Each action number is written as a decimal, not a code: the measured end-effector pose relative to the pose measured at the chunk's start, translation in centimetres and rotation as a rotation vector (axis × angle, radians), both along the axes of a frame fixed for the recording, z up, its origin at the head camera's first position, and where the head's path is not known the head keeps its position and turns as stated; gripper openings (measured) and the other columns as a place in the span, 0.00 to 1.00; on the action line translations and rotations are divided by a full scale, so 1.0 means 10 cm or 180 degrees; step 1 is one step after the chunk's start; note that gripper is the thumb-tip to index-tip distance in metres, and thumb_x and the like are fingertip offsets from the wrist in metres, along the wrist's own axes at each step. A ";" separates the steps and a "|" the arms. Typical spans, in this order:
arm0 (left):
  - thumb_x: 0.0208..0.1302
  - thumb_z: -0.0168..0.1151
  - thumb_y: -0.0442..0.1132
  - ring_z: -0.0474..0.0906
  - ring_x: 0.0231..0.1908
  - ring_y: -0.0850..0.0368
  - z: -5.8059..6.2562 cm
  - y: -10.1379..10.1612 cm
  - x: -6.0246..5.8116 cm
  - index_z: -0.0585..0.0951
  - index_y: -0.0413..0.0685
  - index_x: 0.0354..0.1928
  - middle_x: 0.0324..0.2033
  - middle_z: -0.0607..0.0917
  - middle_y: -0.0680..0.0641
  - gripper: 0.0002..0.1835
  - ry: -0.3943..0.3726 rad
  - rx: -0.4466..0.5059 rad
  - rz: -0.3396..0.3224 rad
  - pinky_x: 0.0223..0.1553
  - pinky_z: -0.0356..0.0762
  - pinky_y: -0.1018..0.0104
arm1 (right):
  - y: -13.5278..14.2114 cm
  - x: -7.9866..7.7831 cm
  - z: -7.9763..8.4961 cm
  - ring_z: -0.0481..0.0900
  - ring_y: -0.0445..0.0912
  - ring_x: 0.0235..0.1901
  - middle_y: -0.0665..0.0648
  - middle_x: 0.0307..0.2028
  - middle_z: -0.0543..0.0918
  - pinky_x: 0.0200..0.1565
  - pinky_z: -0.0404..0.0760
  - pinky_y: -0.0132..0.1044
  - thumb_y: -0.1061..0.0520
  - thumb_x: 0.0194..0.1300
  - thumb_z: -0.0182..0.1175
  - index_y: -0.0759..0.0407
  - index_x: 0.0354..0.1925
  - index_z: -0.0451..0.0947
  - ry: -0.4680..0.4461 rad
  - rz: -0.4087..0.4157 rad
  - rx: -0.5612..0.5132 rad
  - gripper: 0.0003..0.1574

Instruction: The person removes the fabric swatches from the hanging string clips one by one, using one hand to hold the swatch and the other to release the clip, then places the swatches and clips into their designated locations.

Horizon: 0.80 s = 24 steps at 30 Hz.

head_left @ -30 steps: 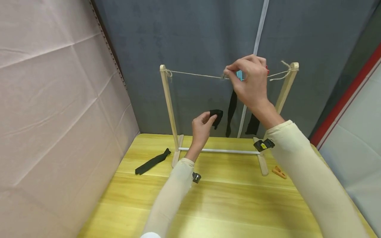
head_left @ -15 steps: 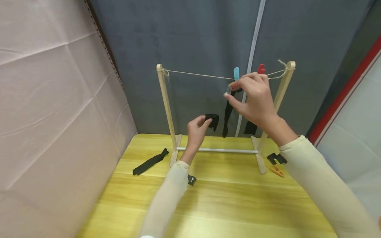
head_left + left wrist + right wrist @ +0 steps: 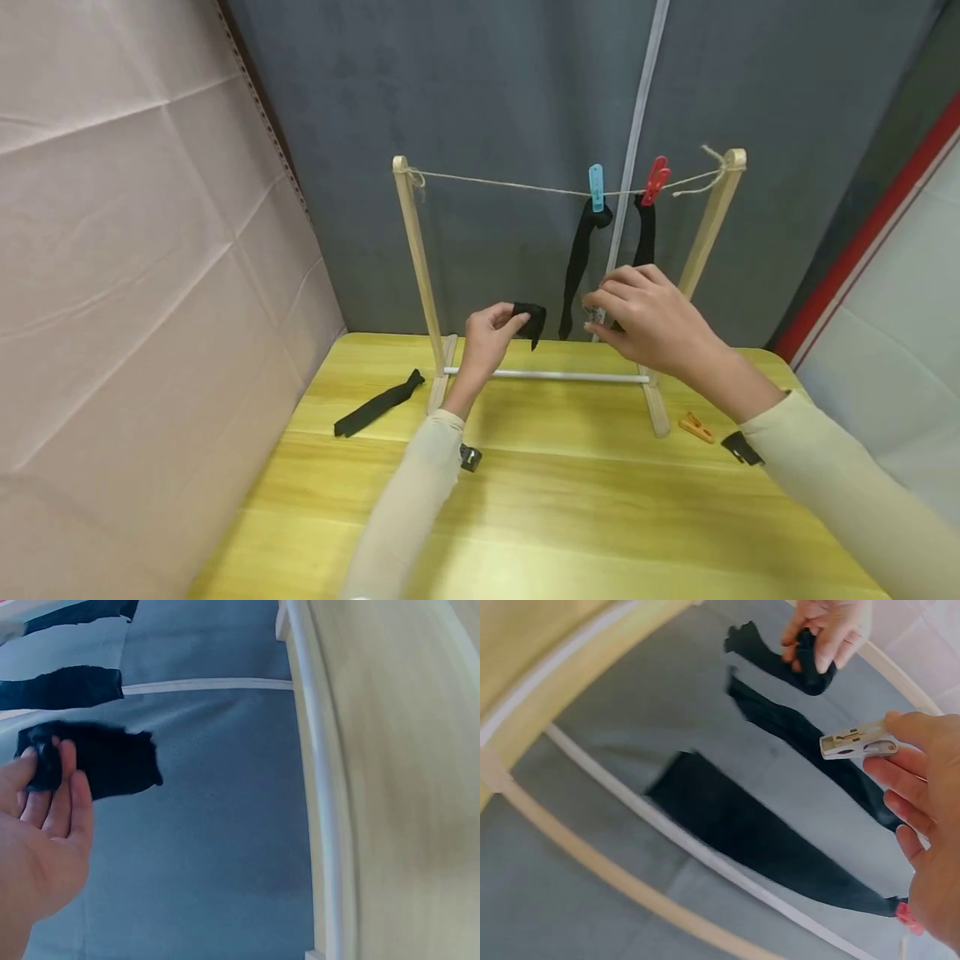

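Note:
My left hand (image 3: 486,340) pinches a black sock (image 3: 532,321) between thumb and fingers, below the string line (image 3: 495,182). Its loose end spreads out past the fingers in the left wrist view, where the sock (image 3: 116,761) looks bunched at the grip. With thumb and fingertips, my right hand (image 3: 648,321) holds a pale grey clothespin (image 3: 859,741), to the right of the held sock and apart from it. On the line, a blue clothespin (image 3: 596,187) and a red clothespin (image 3: 656,179) each hold a hanging black sock; my right hand partly covers the rightmost one (image 3: 645,237) in the head view.
The line runs between two wooden posts (image 3: 417,258), joined low down by a white bar (image 3: 566,375). Another black sock (image 3: 378,406) lies on the wooden table (image 3: 555,517) at left. An orange clothespin (image 3: 696,427) lies right of the rack. Grey curtain (image 3: 495,100) hangs behind.
My right hand has come down from the line with the grey clothespin, uncovering the blue and red clothespins. My left hand has lowered slightly and shifted left, keeping the sock.

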<state>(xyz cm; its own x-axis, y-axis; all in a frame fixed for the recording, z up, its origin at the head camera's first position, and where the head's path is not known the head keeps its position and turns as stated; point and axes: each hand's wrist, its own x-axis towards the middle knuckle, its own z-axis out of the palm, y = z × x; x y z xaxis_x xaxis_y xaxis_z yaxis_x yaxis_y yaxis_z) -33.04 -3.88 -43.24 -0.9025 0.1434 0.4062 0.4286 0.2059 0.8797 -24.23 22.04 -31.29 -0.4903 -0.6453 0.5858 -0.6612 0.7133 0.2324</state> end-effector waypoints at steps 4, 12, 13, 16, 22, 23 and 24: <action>0.69 0.72 0.53 0.90 0.49 0.55 -0.09 -0.10 0.00 0.92 0.53 0.46 0.45 0.94 0.49 0.14 -0.0250 -0.0271 -0.0119 0.52 0.88 0.53 | 0.11 0.05 -0.17 0.83 0.55 0.46 0.56 0.40 0.90 0.50 0.79 0.51 0.52 0.59 0.80 0.56 0.44 0.88 -0.0323 -0.0101 0.0109 0.18; 0.71 0.71 0.54 0.90 0.49 0.53 -0.31 -0.46 0.01 0.92 0.55 0.45 0.42 0.94 0.49 0.13 -0.0500 -0.0486 -0.0270 0.55 0.86 0.48 | 0.34 0.12 -0.46 0.81 0.40 0.27 0.50 0.33 0.90 0.32 0.81 0.38 0.53 0.61 0.79 0.53 0.39 0.86 -0.1398 -0.0475 0.0153 0.12; 0.71 0.71 0.53 0.90 0.49 0.53 -0.34 -0.52 0.02 0.92 0.55 0.44 0.41 0.94 0.50 0.12 -0.0529 -0.0499 -0.0252 0.55 0.85 0.47 | 0.38 0.12 -0.51 0.79 0.38 0.26 0.48 0.32 0.89 0.30 0.80 0.36 0.53 0.61 0.79 0.52 0.38 0.85 -0.1541 -0.0526 0.0166 0.12; 0.71 0.71 0.53 0.90 0.50 0.51 -0.39 -0.69 0.07 0.92 0.54 0.45 0.42 0.94 0.49 0.12 -0.0620 -0.0514 -0.0185 0.56 0.84 0.46 | 0.50 0.11 -0.66 0.76 0.36 0.25 0.46 0.29 0.85 0.28 0.76 0.34 0.52 0.64 0.76 0.52 0.38 0.84 -0.1970 -0.0655 0.0222 0.10; 0.70 0.72 0.53 0.88 0.54 0.47 -0.46 -1.00 0.14 0.90 0.51 0.52 0.50 0.92 0.44 0.17 -0.0858 -0.0433 -0.0004 0.59 0.84 0.43 | 0.80 0.07 -1.01 0.73 0.37 0.25 0.45 0.28 0.82 0.28 0.73 0.34 0.54 0.69 0.71 0.53 0.37 0.83 -0.2592 -0.0779 0.0205 0.06; 0.70 0.72 0.53 0.87 0.54 0.47 -0.46 -1.05 0.14 0.90 0.50 0.53 0.50 0.92 0.43 0.18 -0.0883 -0.0402 0.0018 0.60 0.84 0.43 | 0.86 0.06 -1.07 0.72 0.37 0.25 0.46 0.27 0.81 0.28 0.71 0.34 0.55 0.70 0.71 0.53 0.37 0.83 -0.2656 -0.0812 0.0174 0.06; 0.70 0.72 0.53 0.87 0.53 0.48 -0.47 -1.10 0.14 0.90 0.49 0.53 0.49 0.92 0.43 0.18 -0.0908 -0.0360 0.0036 0.60 0.83 0.41 | 0.91 0.05 -1.12 0.72 0.38 0.25 0.46 0.27 0.82 0.28 0.71 0.34 0.56 0.70 0.71 0.54 0.37 0.83 -0.2696 -0.0846 0.0137 0.05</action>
<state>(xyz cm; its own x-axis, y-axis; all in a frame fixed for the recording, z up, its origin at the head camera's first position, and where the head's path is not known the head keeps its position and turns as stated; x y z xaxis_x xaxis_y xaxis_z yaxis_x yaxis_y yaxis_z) -31.61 -14.85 -47.94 -0.9796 0.1624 0.1183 0.1648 0.3128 0.9354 -23.70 31.18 -42.47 -0.8848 -0.4616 -0.0638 -0.4371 0.8696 -0.2294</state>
